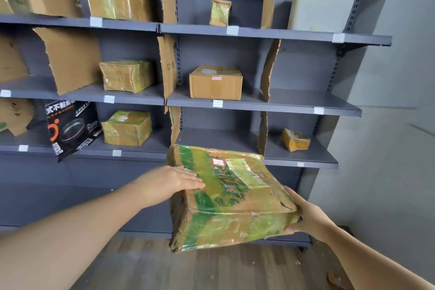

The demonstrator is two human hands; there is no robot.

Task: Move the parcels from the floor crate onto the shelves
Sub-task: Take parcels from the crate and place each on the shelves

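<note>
1. Head view: a taped cardboard parcel (230,198) is held tilted in the air, just in front of the lowest shelf (219,140).
2. The left hand (171,181) presses flat, fingers straight, against its left side.
3. The right hand (308,218) grips its near right corner.

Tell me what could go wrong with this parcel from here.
The parcel may slip: the left hand only presses flat on its glossy wrap, while the right hand grips one crushed corner. It looks nearly as wide as the shelf bay, so it could knock the cardboard dividers.
</note>
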